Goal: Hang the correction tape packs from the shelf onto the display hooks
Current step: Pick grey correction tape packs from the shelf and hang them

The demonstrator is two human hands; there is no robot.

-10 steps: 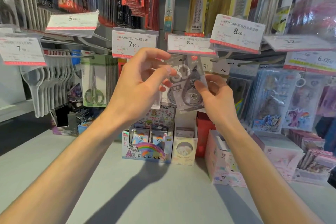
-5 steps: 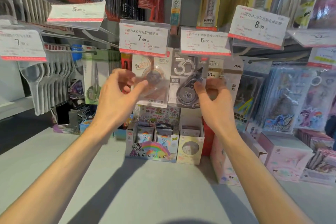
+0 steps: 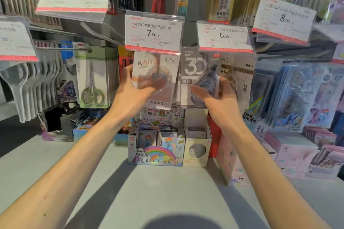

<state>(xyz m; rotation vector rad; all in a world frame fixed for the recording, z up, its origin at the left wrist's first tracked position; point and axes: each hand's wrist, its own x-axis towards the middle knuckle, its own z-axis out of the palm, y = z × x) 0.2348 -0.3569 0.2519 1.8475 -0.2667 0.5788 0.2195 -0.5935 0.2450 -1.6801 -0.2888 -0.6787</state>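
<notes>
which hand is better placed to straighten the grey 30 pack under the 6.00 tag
Right. The right hand already wraps the grey 30 pack under the 6.00 tag; the left hand is busy with the white pack beside it.

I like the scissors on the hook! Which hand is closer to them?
Left. The left hand is just right of the scissors pack, holding a correction tape pack. The right hand is farther right, past that pack.
</notes>
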